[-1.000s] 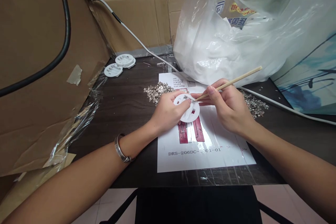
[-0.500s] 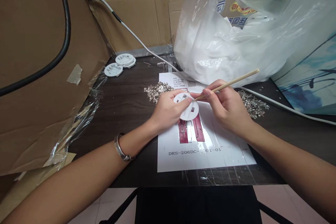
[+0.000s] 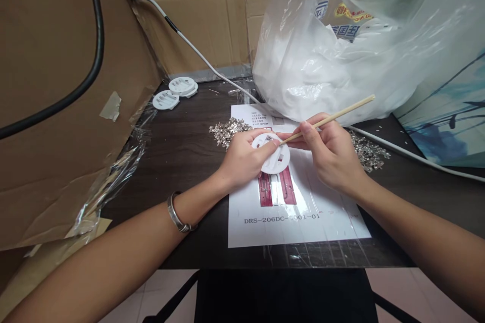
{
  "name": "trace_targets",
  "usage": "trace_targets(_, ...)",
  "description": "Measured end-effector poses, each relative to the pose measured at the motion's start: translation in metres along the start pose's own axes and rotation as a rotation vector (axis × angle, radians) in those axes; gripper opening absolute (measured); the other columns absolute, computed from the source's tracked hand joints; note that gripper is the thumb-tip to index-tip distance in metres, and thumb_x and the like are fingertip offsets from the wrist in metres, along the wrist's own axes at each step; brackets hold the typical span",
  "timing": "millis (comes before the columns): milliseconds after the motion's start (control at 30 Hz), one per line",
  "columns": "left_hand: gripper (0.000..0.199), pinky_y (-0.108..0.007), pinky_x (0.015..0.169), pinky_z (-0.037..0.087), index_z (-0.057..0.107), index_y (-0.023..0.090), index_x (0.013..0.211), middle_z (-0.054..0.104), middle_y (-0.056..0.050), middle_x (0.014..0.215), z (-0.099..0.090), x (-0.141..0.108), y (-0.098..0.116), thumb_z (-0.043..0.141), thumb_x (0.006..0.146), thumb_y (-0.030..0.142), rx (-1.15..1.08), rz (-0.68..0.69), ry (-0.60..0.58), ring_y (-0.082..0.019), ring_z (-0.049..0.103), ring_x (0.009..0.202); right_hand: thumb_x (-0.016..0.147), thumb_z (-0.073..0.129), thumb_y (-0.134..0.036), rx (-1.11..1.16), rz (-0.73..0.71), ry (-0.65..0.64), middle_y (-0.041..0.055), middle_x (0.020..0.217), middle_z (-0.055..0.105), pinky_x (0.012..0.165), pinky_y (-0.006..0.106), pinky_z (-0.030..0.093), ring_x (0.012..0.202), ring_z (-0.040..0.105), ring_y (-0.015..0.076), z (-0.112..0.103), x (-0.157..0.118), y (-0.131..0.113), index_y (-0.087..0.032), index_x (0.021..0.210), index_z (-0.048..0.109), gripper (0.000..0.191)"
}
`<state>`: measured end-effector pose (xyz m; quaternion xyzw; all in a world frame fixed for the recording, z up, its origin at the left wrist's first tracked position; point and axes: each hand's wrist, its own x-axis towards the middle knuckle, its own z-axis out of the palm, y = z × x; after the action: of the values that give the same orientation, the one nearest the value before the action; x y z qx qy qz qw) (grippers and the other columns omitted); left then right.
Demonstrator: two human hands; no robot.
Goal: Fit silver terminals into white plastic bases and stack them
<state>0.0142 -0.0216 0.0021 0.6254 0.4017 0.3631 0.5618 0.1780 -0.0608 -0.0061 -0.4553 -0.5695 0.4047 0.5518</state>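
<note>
My left hand (image 3: 248,156) grips a round white plastic disc (image 3: 273,164) with slots in it, thumb across its face. Between the thumb and fingers of my right hand (image 3: 331,149) is a thin wooden stick, like a chopstick (image 3: 343,112). Its lower tip meets the disc's face close to my left thumb. A printed sheet (image 3: 261,234) with a picture and lettering lies under both hands. One pile of small metal pieces (image 3: 227,131) sits beyond my left hand, and another metal pile (image 3: 368,151) lies beside my right hand.
Several similar white discs (image 3: 165,100) rest at the back left of the dark table (image 3: 182,136). A large clear plastic bag (image 3: 303,70) of white parts stands at the back. A white cable (image 3: 204,58) crosses behind, and cardboard (image 3: 49,111) walls the left side.
The stick has tilted slightly, its tip still at the disc, and my right fingers have shifted a little. The whole view has moved slightly.
</note>
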Motion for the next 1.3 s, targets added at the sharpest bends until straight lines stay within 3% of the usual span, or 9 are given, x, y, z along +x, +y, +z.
trace_targets(333, 0.021, -0.026, 0.064, 0.052, 0.075, 0.016, 0.094, 0.072, -0.006, 0.08, -0.001, -0.001, 0.0, 0.063, 0.079, 0.025, 0.067, 0.021, -0.008, -0.017, 0.066, 0.076, 0.099, 0.043, -0.03, -0.51, -0.233, -0.031, 0.0059, 0.084, 0.07, 0.063, 0.033, 0.054, 0.08, 0.07, 0.0199, -0.005, 0.001, -0.007, -0.019, 0.087, 0.05, 0.018)
trace_targets(567, 0.018, -0.027, 0.066, 0.051, 0.075, 0.016, 0.089, 0.071, -0.007, 0.082, -0.001, -0.003, 0.0, 0.063, 0.079, 0.024, 0.087, 0.029, 0.005, -0.017, 0.065, 0.076, 0.097, 0.047, -0.028, -0.53, -0.248, -0.016, 0.0047, 0.081, 0.069, 0.06, 0.031, 0.052, 0.074, 0.069, 0.0188, -0.001, -0.002, -0.005, -0.018, 0.084, 0.052, 0.017)
trace_targets(767, 0.017, -0.022, 0.055, 0.045, 0.073, 0.016, 0.085, 0.069, -0.004, 0.076, -0.001, -0.003, -0.001, 0.063, 0.081, 0.029, -0.05, -0.001, 0.025, -0.013, 0.06, 0.065, 0.097, 0.048, -0.034, -0.136, -0.122, -0.039, 0.0041, 0.087, 0.069, 0.076, 0.036, 0.055, 0.085, 0.068, 0.0193, -0.004, -0.001, -0.007, -0.02, 0.087, 0.056, 0.019)
trace_targets(900, 0.028, -0.022, 0.055, 0.045, 0.071, 0.018, 0.089, 0.068, -0.003, 0.075, 0.0, -0.004, -0.001, 0.053, 0.089, 0.039, -0.084, 0.062, 0.073, -0.012, 0.059, 0.063, 0.097, 0.049, -0.029, 0.103, -0.196, 0.058, -0.0003, 0.074, 0.063, 0.086, 0.038, 0.051, 0.077, 0.065, 0.0168, -0.014, 0.004, -0.009, -0.021, 0.082, 0.057, 0.019)
trace_targets(1000, 0.036, -0.023, 0.06, 0.047, 0.071, 0.021, 0.101, 0.07, -0.004, 0.087, 0.0, -0.008, 0.001, 0.046, 0.093, 0.046, 0.056, 0.179, 0.1, -0.014, 0.063, 0.075, 0.097, 0.05, -0.035, -0.051, -0.115, -0.049, -0.0036, 0.061, 0.05, 0.068, 0.03, 0.05, 0.056, 0.052, 0.0108, -0.02, 0.005, -0.009, -0.019, 0.087, 0.06, 0.021)
trace_targets(1067, 0.038, -0.023, 0.061, 0.047, 0.069, 0.024, 0.11, 0.071, -0.005, 0.095, 0.0, -0.011, 0.003, 0.046, 0.093, 0.048, 0.152, 0.226, 0.109, -0.015, 0.064, 0.08, 0.092, 0.056, -0.042, -0.231, -0.055, -0.198, -0.0049, 0.057, 0.043, 0.049, 0.023, 0.04, 0.049, 0.041, 0.0088, -0.02, 0.005, -0.011, -0.018, 0.089, 0.061, 0.025)
trace_targets(1133, 0.04, -0.024, 0.059, 0.046, 0.067, 0.025, 0.115, 0.071, -0.005, 0.095, -0.001, -0.013, 0.004, 0.045, 0.093, 0.05, 0.204, 0.238, 0.098, -0.016, 0.065, 0.078, 0.087, 0.062, -0.042, -0.354, -0.103, -0.29, -0.0063, 0.052, 0.036, 0.041, 0.022, 0.027, 0.044, 0.033, 0.007, -0.017, 0.004, -0.014, -0.017, 0.074, 0.057, 0.029)
trace_targets(1233, 0.047, -0.025, 0.055, 0.044, 0.061, 0.026, 0.124, 0.071, -0.004, 0.082, -0.003, -0.013, 0.003, 0.043, 0.092, 0.055, 0.23, 0.209, 0.053, -0.015, 0.063, 0.068, 0.086, 0.064, -0.032, -0.494, -0.291, -0.249, -0.0072, 0.047, 0.029, 0.041, 0.022, 0.024, 0.042, 0.028, 0.0057, -0.015, 0.003, -0.017, -0.017, 0.059, 0.05, 0.034)
trace_targets(1300, 0.055, -0.024, 0.054, 0.044, 0.054, 0.024, 0.132, 0.069, -0.004, 0.078, -0.004, -0.011, 0.0, 0.041, 0.091, 0.059, 0.217, 0.179, 0.0, -0.015, 0.062, 0.063, 0.087, 0.063, -0.027, -0.588, -0.415, -0.152, -0.0069, 0.046, 0.036, 0.041, 0.022, 0.026, 0.04, 0.03, 0.0064, -0.016, 0.003, -0.017, -0.018, 0.069, 0.061, 0.02)
